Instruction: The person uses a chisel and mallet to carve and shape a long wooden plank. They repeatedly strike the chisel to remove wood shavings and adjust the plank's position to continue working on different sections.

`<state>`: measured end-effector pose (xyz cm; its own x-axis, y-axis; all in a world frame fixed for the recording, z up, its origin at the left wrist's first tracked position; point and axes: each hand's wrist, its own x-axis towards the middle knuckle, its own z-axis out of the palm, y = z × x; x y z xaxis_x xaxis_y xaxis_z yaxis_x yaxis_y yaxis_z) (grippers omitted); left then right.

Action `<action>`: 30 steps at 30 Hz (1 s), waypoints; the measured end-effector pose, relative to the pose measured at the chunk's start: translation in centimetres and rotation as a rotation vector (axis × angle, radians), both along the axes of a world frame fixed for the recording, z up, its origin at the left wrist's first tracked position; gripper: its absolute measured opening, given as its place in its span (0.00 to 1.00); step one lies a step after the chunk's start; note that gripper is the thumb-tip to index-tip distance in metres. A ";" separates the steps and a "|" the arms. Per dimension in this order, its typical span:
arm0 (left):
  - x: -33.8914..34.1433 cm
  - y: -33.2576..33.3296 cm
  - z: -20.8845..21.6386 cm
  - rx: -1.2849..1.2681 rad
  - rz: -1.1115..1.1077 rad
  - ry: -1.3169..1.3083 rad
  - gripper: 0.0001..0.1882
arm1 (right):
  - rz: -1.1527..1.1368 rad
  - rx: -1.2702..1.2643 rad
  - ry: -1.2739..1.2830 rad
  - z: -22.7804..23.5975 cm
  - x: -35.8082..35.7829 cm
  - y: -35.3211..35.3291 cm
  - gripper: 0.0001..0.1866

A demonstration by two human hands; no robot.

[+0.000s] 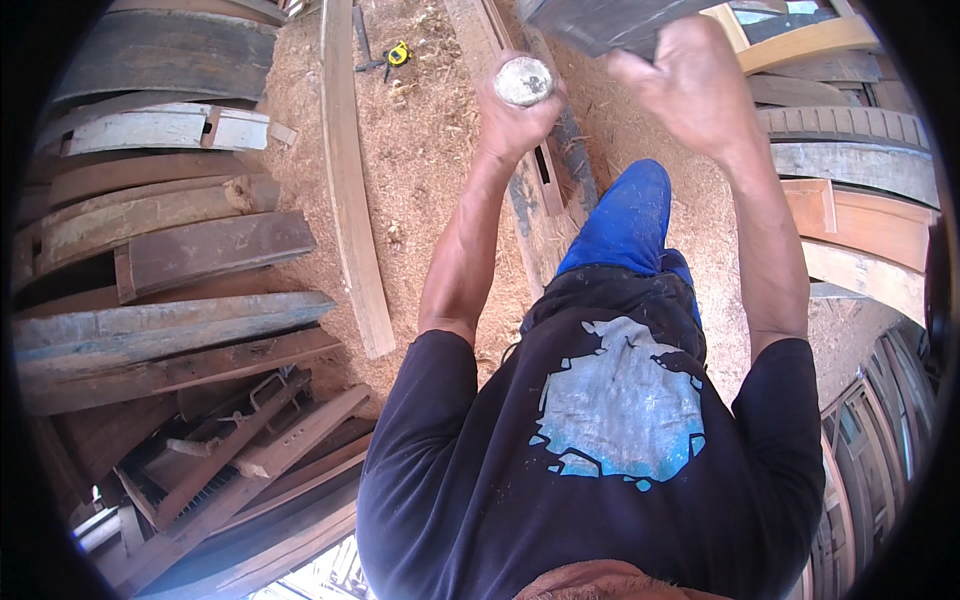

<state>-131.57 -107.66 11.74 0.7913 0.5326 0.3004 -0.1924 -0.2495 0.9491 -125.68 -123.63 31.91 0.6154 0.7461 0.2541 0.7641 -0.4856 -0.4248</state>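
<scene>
Pale, round-topped tool with a scuffed end [524, 81] is in the left hand [515, 132], above a reddish-brown wooden beam with a narrow dark slot [552, 200]. Left fingers are clamped right round it, just below the top; its lower end is hidden, so can't say if it touches the wood. Right hand [697, 95] has a broad, dark, flat-sided block [612, 22] off to the right, fingers looking curled tight on it, though blur hides the exact grip.

If that's for striking, I'd keep the tool steady and in line with the slot, drop the left fist a bit so the knuckles clear the rim, and hit dead centre and square. Glancing knocks could skid onto your thumb. Light taps first, imo, and check the lean.
</scene>
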 end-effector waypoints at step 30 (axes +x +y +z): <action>1.2 0.3 -0.4 -0.111 -0.052 -0.088 0.10 | 0.107 -0.442 -0.167 -3.6 4.5 3.7 0.10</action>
<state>-130.38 -107.35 11.38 0.7919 0.5250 0.3118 -0.2864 -0.1317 0.9490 -121.14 -119.94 28.35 0.5072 0.8618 -0.0125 0.8597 -0.5069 -0.0627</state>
